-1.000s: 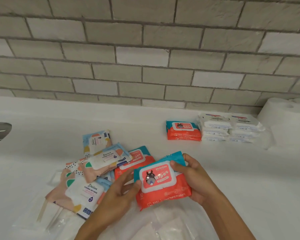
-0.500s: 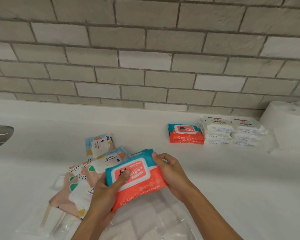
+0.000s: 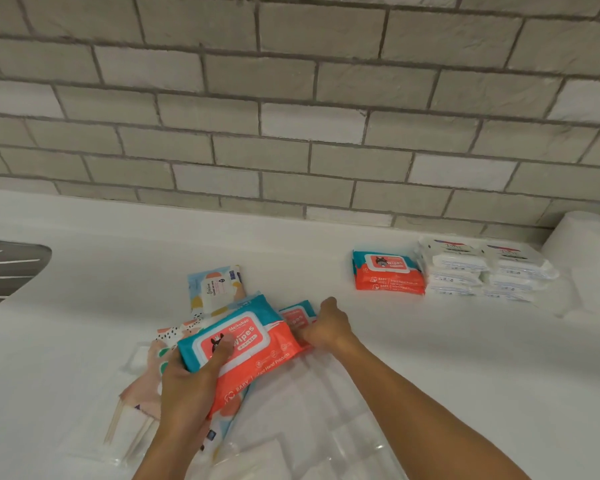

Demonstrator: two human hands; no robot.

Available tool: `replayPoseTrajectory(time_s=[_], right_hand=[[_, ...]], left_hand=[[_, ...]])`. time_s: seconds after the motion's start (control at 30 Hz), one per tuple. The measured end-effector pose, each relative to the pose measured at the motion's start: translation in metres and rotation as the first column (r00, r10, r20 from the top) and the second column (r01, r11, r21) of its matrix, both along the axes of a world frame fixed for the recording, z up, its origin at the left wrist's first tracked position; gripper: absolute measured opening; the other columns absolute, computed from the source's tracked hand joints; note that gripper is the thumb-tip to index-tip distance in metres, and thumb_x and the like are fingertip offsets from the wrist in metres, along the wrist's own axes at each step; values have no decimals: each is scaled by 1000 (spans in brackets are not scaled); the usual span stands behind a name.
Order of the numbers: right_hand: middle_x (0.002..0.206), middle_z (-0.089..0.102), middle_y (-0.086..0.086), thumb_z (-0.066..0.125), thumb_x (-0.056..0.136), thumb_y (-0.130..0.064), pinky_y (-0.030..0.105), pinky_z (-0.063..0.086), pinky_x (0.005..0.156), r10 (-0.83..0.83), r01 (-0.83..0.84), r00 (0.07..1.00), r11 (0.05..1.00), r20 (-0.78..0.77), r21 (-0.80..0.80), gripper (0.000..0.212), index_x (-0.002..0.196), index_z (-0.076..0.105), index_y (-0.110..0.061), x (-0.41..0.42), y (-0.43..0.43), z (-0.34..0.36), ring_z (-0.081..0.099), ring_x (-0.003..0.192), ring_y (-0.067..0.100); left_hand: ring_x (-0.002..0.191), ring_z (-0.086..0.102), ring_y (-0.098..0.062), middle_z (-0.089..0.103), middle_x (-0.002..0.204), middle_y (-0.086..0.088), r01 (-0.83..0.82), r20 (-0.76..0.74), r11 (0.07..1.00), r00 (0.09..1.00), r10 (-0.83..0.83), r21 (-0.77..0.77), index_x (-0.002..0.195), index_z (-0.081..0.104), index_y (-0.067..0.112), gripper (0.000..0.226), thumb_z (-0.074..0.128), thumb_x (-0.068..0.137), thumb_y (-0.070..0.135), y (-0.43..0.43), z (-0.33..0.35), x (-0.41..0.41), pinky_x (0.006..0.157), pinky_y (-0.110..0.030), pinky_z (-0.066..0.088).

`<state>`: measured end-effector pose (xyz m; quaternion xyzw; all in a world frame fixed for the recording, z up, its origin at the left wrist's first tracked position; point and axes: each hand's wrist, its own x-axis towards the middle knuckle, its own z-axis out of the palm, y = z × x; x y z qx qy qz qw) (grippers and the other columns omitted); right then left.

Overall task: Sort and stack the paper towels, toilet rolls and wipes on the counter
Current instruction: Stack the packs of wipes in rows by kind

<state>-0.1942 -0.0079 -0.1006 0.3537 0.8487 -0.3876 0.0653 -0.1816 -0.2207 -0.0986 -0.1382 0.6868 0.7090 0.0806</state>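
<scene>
My left hand [image 3: 191, 382] grips a red and teal baby wipes pack [image 3: 243, 344] low over a loose pile of pastel patterned wipes packs [image 3: 215, 289]. My right hand [image 3: 326, 327] has let go of that pack and closes its fingers on a second red and teal pack [image 3: 297, 315] lying on the counter behind it. At the back right sits a stack of two red and teal packs [image 3: 388, 275]. Beside it stand white wipes packs [image 3: 482, 268] in two piles. White paper rolls [image 3: 582, 258] stand at the far right edge.
Clear plastic wrapping [image 3: 326, 427] lies crumpled on the white counter [image 3: 430, 375] in front of me. A metal sink edge [image 3: 4, 271] shows at the far left. A grey brick wall [image 3: 291, 116] backs the counter.
The held pack moved left and down, now in my left hand alone. My right hand released it and reached to the second red and teal pack on the counter.
</scene>
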Motion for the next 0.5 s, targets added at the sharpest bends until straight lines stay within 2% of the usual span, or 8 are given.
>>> replayPoseTrajectory(time_s=[0.1,0.2,0.27,0.4,0.5], right_hand=[[131,56,6,86,65,-48,29,50,84,-41,41,999,997,6,-65,85,129,42,-12,1,0,6,59,118,22],[112,67,6,93,57,-38,25,45,58,-99,96,995,966,1,-239,70,110,56,-11,1,2,6,65,93,17],[103,71,6,95,56,-30,24,42,49,-134,126,991,932,1,-341,65,108,61,-11,3,3,4,66,79,15],[94,73,5,93,61,-24,20,43,45,-233,191,972,869,-37,-456,54,104,62,-14,19,8,3,68,73,12],[95,74,11,90,66,-14,28,55,57,-365,248,927,767,-85,-592,51,107,60,-9,35,15,4,73,81,21]], left_hand=[[73,72,-22,70,95,-4,-8,7,1000,1000,9,-21,122,53,23,56,74,76,46,-3,-2,-2,51,-29,55],[69,70,-19,66,87,0,-21,4,999,1000,21,-40,120,52,25,51,73,78,45,-4,-2,-2,46,-26,51],[69,70,-19,68,92,-2,-14,5,998,1000,15,-59,124,52,25,54,73,78,45,-4,-2,-3,47,-26,51],[73,70,-21,70,106,-8,5,1,997,1000,-5,-80,130,53,23,61,72,78,50,-5,0,-6,49,-27,53],[71,70,-21,70,98,-7,28,1,998,1000,-28,-61,123,53,25,55,72,77,48,-6,1,-8,49,-27,53]])
